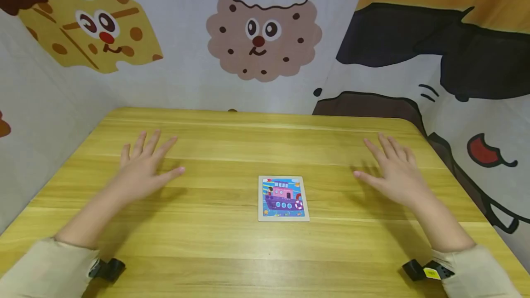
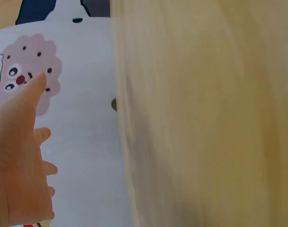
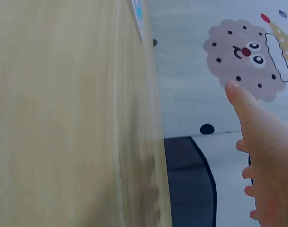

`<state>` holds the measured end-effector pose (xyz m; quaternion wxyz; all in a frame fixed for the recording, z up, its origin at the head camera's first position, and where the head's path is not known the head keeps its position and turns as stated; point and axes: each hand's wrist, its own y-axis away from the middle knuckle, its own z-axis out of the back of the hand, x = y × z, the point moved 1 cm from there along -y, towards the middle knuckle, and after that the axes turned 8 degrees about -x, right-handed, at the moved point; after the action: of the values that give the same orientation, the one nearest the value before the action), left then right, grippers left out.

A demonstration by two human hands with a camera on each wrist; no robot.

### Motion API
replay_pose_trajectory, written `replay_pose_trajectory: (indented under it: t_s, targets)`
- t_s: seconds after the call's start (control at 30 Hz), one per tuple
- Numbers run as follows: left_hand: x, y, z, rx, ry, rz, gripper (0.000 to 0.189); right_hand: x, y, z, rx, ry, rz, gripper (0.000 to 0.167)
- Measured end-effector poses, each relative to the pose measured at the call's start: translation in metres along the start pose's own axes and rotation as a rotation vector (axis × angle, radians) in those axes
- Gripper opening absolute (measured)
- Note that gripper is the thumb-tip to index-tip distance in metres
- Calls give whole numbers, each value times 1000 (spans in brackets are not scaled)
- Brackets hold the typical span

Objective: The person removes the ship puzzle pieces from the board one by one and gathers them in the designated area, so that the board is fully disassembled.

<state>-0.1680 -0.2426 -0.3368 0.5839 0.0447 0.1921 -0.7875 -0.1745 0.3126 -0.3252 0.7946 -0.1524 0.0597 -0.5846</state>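
A small square picture puzzle with a pale border lies flat on the wooden table, showing a pink and purple boat on blue water. To its left, my left hand is held above the table with fingers spread, holding nothing. On the other side, my right hand hovers with its fingers apart, also holding nothing. Both hands are well away from the puzzle. In the left wrist view the left hand has its thumb raised. One edge of the puzzle shows at the top of the right wrist view, beyond the right hand.
The yellowish wooden table has rounded far corners. Behind it hangs a white cloth printed with cartoon figures, reaching round both sides. Each wrist carries a black camera on a strap, such as the left one.
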Motion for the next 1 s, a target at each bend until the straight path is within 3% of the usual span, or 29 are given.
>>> replay_pose_trajectory:
  t_s: [0.4,1.0]
  targets:
    - [-34,-10,-20,3,202,-55,79,28,0,-3,-124,-113,49,83]
    - [-68,-18,-54,-1,355,-116,89,63,-2,-15,-228,-340,114,71]
